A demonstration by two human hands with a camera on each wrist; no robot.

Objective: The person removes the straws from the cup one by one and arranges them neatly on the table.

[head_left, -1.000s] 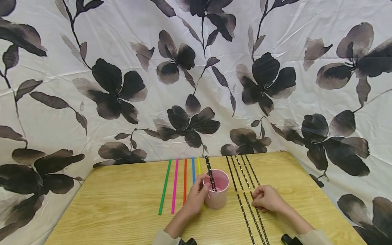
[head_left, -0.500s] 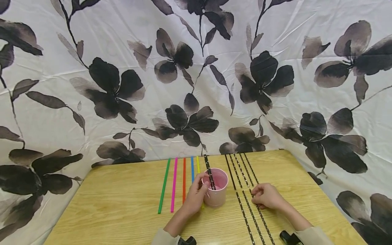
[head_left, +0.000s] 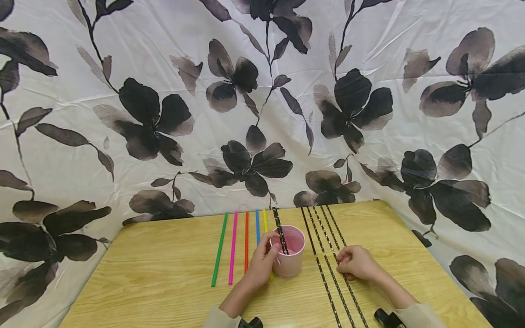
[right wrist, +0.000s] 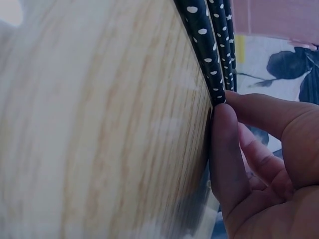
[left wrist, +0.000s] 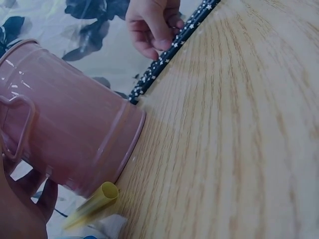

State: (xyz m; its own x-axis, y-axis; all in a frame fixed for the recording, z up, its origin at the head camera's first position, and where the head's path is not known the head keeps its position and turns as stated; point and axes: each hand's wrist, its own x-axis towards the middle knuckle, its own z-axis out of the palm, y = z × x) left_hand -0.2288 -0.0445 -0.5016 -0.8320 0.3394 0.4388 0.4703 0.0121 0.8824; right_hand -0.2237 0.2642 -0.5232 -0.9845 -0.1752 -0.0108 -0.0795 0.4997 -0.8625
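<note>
My left hand holds a pink mug from its left side. The mug's handle shows beside the fingers in the left wrist view. Black patterned straws lean inside the mug, tilted toward its left rim. To the right, my right hand pinches the far end of a black straw with white spots between thumb and finger. That straw, the rightmost of the near row, lies along the table at a slant. Two more black straws lie to its left.
A far row of several black straws lies behind the right hand. Left of the mug are green, pink, red, blue and yellow straws. A floral cloth hangs behind the wooden table.
The near end of the straw in my right hand has swung slightly to the right, away from its neighbour. The left hand and mug stay put; the head view has shifted a little.
</note>
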